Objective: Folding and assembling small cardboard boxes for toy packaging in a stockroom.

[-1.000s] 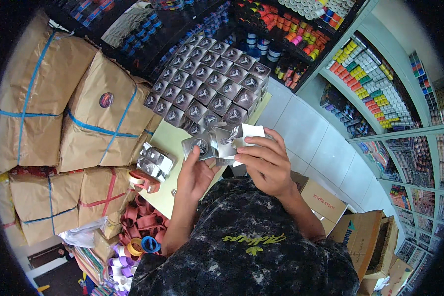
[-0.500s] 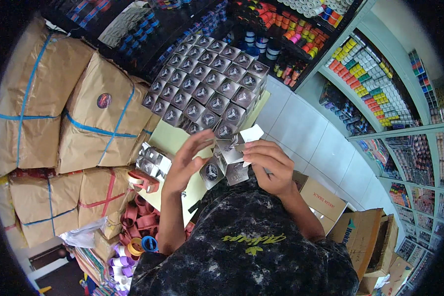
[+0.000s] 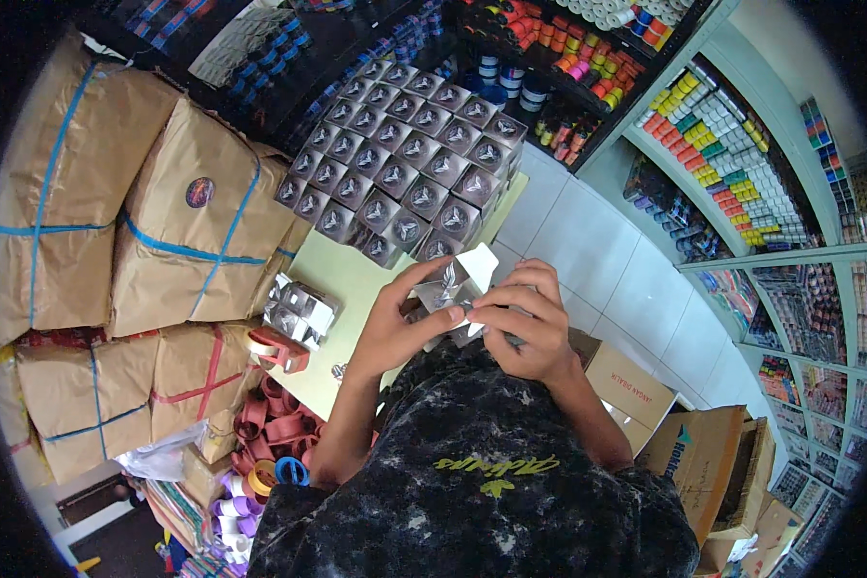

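In front of my chest I hold a small silver box with a dark printed emblem and a white inner flap standing up at its far end. My left hand wraps round its left side, thumb lying across the near part. From the right, my right hand pinches the box's near right edge with thumb and fingers. Just beyond rises a big stack of like silver boxes on a pale yellow table. Part of the held box is hidden by my fingers.
Left of my arm are a bundle of silver cartons, a red tape dispenser and red tape cores. Brown wrapped parcels pile up on the left. Open cardboard boxes stand at right, near shelves of spools.
My left hand has come in from the left and now grips the box. The box has turned and opened up between both hands, its white flap raised.
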